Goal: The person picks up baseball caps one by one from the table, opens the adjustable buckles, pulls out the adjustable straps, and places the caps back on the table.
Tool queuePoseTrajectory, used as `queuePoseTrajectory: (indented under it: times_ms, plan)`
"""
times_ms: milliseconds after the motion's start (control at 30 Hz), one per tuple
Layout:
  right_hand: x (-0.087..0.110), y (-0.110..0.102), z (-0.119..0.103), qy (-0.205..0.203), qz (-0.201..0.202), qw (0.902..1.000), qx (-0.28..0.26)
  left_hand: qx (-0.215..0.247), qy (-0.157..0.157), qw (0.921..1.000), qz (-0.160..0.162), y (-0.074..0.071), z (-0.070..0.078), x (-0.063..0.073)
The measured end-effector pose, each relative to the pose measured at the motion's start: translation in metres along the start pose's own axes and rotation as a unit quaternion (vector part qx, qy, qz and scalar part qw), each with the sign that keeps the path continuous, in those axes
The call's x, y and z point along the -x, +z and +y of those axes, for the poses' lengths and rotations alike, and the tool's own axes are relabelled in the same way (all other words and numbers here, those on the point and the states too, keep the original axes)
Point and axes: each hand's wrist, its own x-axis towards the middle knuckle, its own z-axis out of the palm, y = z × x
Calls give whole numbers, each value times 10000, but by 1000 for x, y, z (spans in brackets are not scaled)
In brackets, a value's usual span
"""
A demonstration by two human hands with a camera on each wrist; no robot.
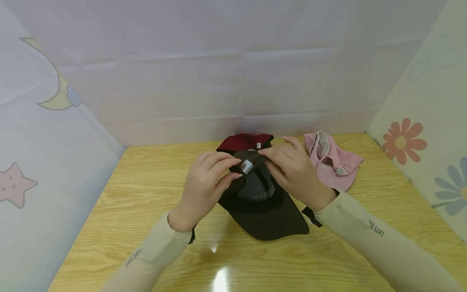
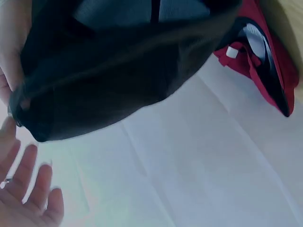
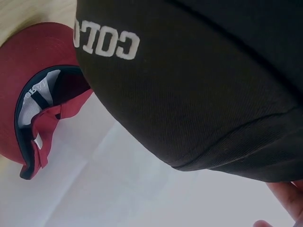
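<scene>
A black baseball cap (image 1: 268,225) is tilted between my two hands, its brim towards me and its inside facing up. My left hand (image 1: 206,186) pinches the cap's back strap beside a shiny metal buckle (image 1: 247,166) with thumb and index finger. On the other side of that buckle, my right hand (image 1: 295,174) pinches the strap's rear edge. White raised letters (image 3: 111,40) show on the cap's front in the right wrist view. Fingers (image 2: 35,184) spread below the cap's edge in the left wrist view. The cap hides part of the fingers in both wrist views.
Behind the black cap lies a dark red cap (image 1: 242,142) with a small white tag. A pink cap (image 1: 348,162) sits to the right, near my right hand. The wooden table (image 1: 146,186) meets a pale cloth backdrop (image 1: 182,89) at the back and sides.
</scene>
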Motion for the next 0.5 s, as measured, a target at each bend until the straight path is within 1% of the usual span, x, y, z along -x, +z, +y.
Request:
queuePoseTrajectory:
  times_ms: [100,233,367,500]
  plan:
    - [0,0,-1,-10,-16,10000,1,18,361,9991,-200,-1,-3,-4]
    - [0,-1,-3,-1,-42,10000,-27,-40,686,9967,-439,-2,-5,-7]
    - [-1,-1,-4,8,-64,10000,-59,-133,823,9945,-628,-3,-6,-10]
    - [0,0,-6,16,-112,9999,-63,-260,856,9921,-879,-5,-6,-12]
